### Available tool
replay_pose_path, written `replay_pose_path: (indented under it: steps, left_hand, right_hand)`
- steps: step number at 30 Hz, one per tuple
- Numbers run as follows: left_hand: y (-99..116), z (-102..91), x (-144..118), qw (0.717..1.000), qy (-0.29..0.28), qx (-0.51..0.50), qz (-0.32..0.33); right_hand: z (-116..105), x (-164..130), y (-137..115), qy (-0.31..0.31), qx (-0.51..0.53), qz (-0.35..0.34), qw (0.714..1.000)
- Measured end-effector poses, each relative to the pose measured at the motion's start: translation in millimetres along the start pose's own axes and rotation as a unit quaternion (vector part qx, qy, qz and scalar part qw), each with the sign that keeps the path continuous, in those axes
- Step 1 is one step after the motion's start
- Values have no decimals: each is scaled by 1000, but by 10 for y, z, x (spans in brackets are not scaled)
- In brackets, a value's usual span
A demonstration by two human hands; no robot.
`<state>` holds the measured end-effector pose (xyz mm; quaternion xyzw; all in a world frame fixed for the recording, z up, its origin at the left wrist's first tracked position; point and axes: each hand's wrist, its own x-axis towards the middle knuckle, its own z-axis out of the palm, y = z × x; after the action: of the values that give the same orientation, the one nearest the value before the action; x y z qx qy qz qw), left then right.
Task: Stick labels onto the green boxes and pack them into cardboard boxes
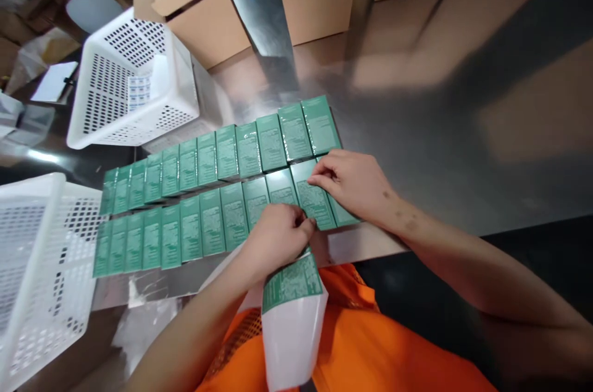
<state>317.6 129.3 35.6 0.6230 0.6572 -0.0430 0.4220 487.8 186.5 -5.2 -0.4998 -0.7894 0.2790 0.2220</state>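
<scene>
Left hand pinches the label strip at the table edge; right hand, fingers flat and holding nothing, presses a green box in the near row. Label probably half-stuck; could wrinkle or sit crooked if the box shifts.

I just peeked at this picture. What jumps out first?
Two long rows of green boxes lie side by side across the shiny metal table. At their right end, the right hand presses on a box while the left hand holds a white strip with a green label over an orange lap. White holey baskets sit at the left.
</scene>
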Motion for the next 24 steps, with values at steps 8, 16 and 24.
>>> replay_pose_path:
  steps: [8, 16, 24]
  left_hand:
    - [-54, -48, -163, 999, 19, 24, 45]
    - [-188, -461, -528, 927, 340, -150, 46]
    - [-179, -563, -351, 834, 539, -83, 77]
  right_hand:
    - [65, 7, -16, 71, -47, 2, 996]
    - [-59, 42, -111, 5, -27, 35, 999]
    - [-221, -400, -742, 123, 137, -113, 976]
